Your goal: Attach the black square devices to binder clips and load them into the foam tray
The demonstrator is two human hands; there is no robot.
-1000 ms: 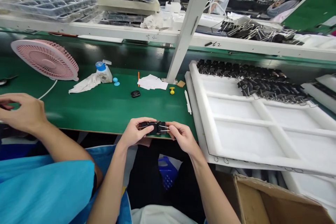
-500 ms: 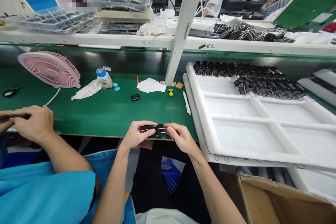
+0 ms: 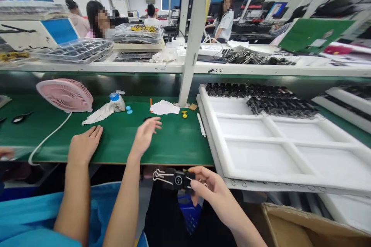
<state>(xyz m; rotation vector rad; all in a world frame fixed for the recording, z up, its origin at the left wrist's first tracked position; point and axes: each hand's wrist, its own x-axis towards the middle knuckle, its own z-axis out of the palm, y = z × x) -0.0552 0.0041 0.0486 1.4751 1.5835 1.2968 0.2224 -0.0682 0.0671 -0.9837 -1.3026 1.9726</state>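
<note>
My right hand (image 3: 204,185) pinches a black part with binder clips (image 3: 178,179) just below the table's front edge. A round dial-like face shows at its middle, and silver clip handles stick out to the left. My left hand (image 3: 145,137) is over the green table (image 3: 174,139), off the part, its fingers apart and nothing in them. Behind its fingertips a small black object (image 3: 147,119) is mostly hidden.
A white foam tray (image 3: 261,164) with rows of black clipped parts (image 3: 281,106) lies at right. A co-worker's hand (image 3: 84,144) rests on the table at left, near a pink fan (image 3: 65,94), bottle (image 3: 117,102) and cloth (image 3: 98,114). Below right is a cardboard box (image 3: 290,216).
My left hand has let go of the black part and moved up over the table. My right hand has lowered with the part. The co-worker's hand has moved right. The view has tilted up.
</note>
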